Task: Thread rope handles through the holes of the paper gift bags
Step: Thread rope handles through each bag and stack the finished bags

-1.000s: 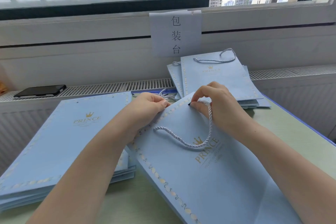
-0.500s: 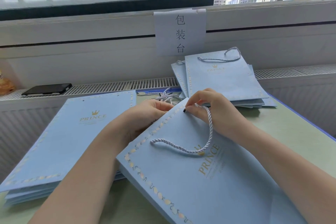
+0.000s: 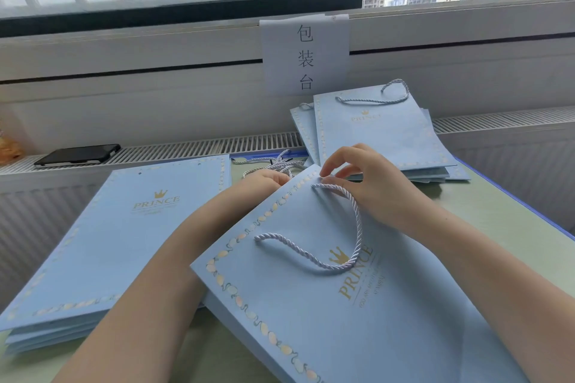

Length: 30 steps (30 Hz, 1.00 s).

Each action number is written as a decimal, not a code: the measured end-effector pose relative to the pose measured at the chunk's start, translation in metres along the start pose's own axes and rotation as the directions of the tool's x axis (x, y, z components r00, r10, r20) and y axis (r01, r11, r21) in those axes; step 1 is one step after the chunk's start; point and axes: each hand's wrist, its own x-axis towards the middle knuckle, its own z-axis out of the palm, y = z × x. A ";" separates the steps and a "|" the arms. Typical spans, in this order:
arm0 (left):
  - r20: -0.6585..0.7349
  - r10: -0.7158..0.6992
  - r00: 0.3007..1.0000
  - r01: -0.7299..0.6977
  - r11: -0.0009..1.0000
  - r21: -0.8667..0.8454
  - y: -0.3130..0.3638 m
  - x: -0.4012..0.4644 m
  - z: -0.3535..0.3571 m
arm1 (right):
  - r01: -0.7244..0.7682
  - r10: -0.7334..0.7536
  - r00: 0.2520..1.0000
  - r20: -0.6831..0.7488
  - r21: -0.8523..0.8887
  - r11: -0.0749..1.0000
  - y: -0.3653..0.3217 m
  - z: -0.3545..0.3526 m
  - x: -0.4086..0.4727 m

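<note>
— On the green table (image 3: 497, 211), where is the gift bag (image 3: 326, 305)?
— Lying flat, rope handle (image 3: 342, 227) looped across it. Right hand (image 3: 370, 186) pinches the rope at the top edge; left hand (image 3: 267, 180) reaches behind, grip hidden.

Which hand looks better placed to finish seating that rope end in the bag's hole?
Probably the right hand: its fingertips already sit at the rope handle end. The left hand grips the bag edge.
</note>
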 end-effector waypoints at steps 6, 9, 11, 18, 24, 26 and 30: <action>-0.024 0.028 0.999 -0.031 0.990 -0.137 -0.004 -0.012 -0.002 | 0.017 -0.015 0.998 -0.062 0.040 0.999 -0.006 -0.003 0.002; -0.029 0.061 0.998 -0.064 0.993 -0.103 -0.004 -0.012 -0.001 | -0.013 0.014 0.994 0.105 -0.004 1.000 -0.008 -0.006 -0.001; -0.031 0.086 0.996 -0.088 0.994 -0.069 -0.004 -0.013 0.000 | -0.005 0.027 0.981 0.193 -0.117 0.993 -0.007 -0.003 -0.002; -0.035 0.121 0.992 -0.125 0.985 -0.116 -0.003 -0.010 0.004 | 0.016 0.022 0.977 0.213 -0.179 0.984 -0.009 -0.007 -0.005; -0.038 0.059 0.998 -0.061 0.997 -0.040 -0.006 -0.009 0.002 | 0.055 0.015 0.985 0.173 -0.393 0.918 -0.007 -0.009 -0.005; -0.035 0.045 0.998 -0.047 0.998 -0.039 -0.007 -0.009 0.000 | 0.023 0.008 0.997 0.082 -0.371 0.929 -0.006 -0.013 -0.003; 0.022 0.056 0.998 -0.057 0.996 0.067 -0.005 -0.016 -0.010 | -0.103 0.108 0.994 0.000 -0.288 0.952 -0.003 -0.018 -0.002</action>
